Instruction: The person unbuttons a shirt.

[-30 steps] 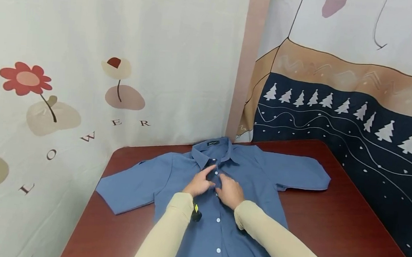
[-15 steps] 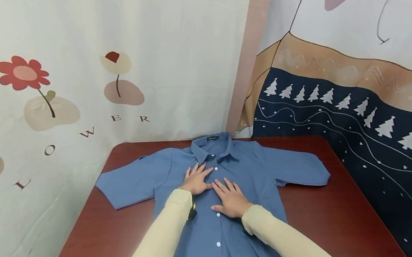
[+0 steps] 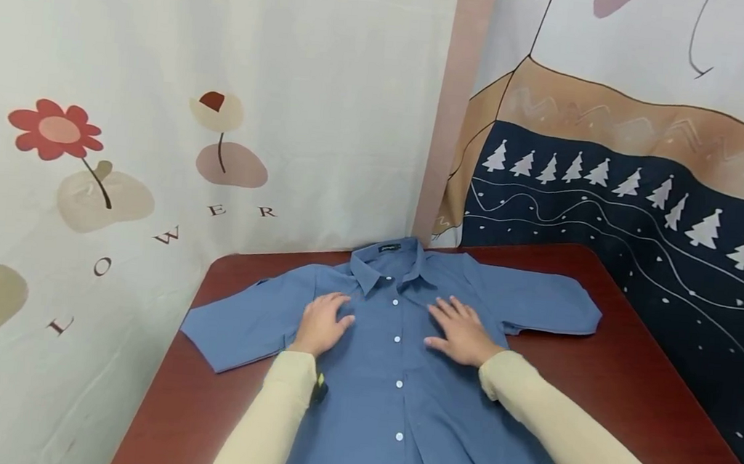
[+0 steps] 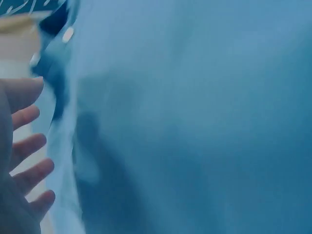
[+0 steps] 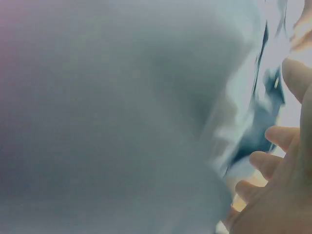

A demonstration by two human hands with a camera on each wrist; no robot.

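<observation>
A blue short-sleeved button-up shirt (image 3: 367,377) lies front up, its collar at the far side and both sleeves spread outward. White buttons run down its middle. My left hand (image 3: 322,324) is over the chest on the left side of the button row, fingers extended and holding nothing. On the other side of the buttons is my right hand (image 3: 464,334), fingers spread, also holding nothing. In the left wrist view the fingers (image 4: 30,146) stand apart from one another above the fabric. Whether either palm touches the cloth is hard to tell.
The shirt lies on a reddish-brown table (image 3: 601,403) with rounded far corners. A pale curtain (image 3: 330,97) with flower prints hangs behind it. To the right hangs a dark cloth (image 3: 609,221) with white tree prints.
Both hands came from close together at the button row, flattened onto the shirt front, then moved apart, left hand to the left and right hand to the right.
</observation>
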